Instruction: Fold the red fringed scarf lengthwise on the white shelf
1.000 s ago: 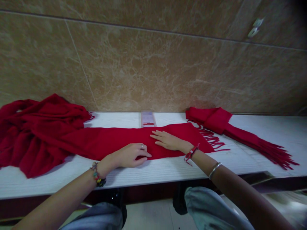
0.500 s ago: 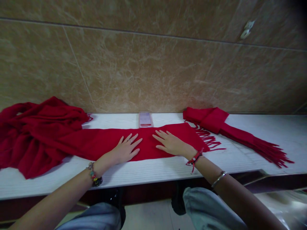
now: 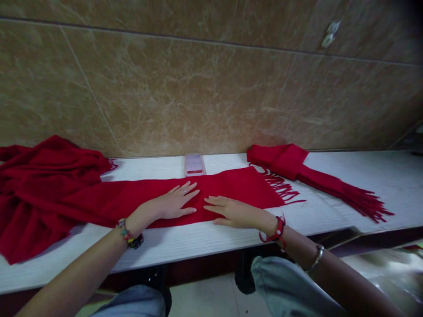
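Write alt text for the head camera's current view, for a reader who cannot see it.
A person's left hand and right hand rest palm down on a flat, fringed red scarf on a white table. Crumpled red cloth lies left, a folded red scarf right, and a small packet behind, near a marbled wall.

Here we are, hunting for print, and we can't read a single word, number, brand or sign. Our one candidate is the small, flat, rectangular, pale lilac packet [image 3: 194,164] on the white wood-grain counter [image 3: 148,166], right by the wall. We've got faint marks across its pale face and a short red bar [image 3: 194,171] near its lower edge, but it's all too small and blurred for us to make out.
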{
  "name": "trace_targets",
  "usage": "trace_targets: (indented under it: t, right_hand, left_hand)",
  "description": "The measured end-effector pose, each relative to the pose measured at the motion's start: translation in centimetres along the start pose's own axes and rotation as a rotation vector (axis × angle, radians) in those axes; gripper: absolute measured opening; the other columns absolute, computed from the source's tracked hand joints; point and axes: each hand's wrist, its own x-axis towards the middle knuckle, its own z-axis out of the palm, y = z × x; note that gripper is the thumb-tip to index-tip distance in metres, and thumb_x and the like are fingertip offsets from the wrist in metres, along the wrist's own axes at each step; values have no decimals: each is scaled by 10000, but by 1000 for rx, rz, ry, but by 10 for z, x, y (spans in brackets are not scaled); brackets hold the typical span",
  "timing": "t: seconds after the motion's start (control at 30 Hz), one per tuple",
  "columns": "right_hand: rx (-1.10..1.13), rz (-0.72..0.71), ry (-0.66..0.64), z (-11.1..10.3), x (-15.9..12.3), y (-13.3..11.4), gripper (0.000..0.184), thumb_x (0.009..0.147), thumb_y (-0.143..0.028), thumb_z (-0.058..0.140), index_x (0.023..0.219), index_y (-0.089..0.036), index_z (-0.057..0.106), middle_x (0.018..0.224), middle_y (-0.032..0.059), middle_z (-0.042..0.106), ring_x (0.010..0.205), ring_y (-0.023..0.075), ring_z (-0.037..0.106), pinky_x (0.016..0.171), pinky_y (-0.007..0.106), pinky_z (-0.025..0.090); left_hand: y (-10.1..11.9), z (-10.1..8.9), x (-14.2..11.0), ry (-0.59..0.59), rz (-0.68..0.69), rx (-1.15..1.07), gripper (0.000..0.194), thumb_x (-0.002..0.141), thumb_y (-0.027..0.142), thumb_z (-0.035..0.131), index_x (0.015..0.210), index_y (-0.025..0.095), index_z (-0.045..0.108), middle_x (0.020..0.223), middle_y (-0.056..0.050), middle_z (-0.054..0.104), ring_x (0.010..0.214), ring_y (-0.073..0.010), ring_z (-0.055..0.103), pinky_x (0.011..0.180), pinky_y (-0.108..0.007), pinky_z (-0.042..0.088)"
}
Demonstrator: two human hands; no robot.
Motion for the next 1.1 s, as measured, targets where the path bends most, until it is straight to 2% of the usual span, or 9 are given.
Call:
trace_targets:
  t: [0.1,0.2,0.33,0.5,0.67,0.87,1.0,1.1]
  right_hand:
    - [62,-24,-7,-7,1,4,389,881,-272,461,1236,-115,494,1299,118,473,1250,189,350,1041,336,285]
    - [131,-88,-36,-17,5,12,308,886,-254,453,1144,-144,581,1248,101,527,1194,162,427,1005,290,336]
    - [166,-131,-8,-18,6,18,252,867,-240,490,1050,-158,642,1198,98,567,1144,156,480,980,267,363]
    - [113,-167,160,-1,-1,16,194,824,-245,558,932,-139,679,1056,95,645,1073,188,537,959,316,398]
    - [-42,-184,315,13,-3,10,174,858,-190,489,867,-139,655,926,69,680,978,178,585,888,331,457]
    - [-158,-168,326,9,-1,0,196,866,-115,420,821,-118,611,830,84,660,905,176,598,847,343,477]
    - [-132,-181,346,9,-3,-1,192,871,-142,418,864,-116,609,902,94,656,975,182,570,886,340,457]
    - [-83,-202,299,9,-5,3,196,875,-172,426,892,-132,617,933,83,660,1009,181,557,910,345,442]
  left_hand:
    - [-6,-1,18,57,251,31,591,860,471,393,1366,188,278,1448,-62,230,1336,-178,154,1082,-315,127]
    - [-15,3,28,81,374,17,591,864,461,396,1375,202,247,1438,-40,264,1324,-152,198,1084,-296,122]
    - [-20,8,26,98,366,-21,596,872,454,387,1386,216,203,1451,-36,224,1332,-156,169,1086,-319,117]
    - [-19,9,24,91,350,-33,580,876,458,379,1380,219,219,1449,-25,236,1333,-146,160,1090,-313,100]
    - [-17,8,24,88,337,-32,581,876,465,375,1378,213,226,1447,-29,243,1332,-147,167,1086,-304,110]
    - [-14,7,18,66,292,-17,576,875,470,376,1370,202,252,1441,-35,254,1329,-147,176,1085,-300,116]
    - [-14,9,13,66,275,-49,612,853,513,392,1377,240,233,1447,-31,239,1331,-167,173,1086,-324,109]
    - [-16,10,11,75,279,-87,641,833,533,417,1381,270,214,1455,-23,215,1337,-192,149,1090,-351,95]
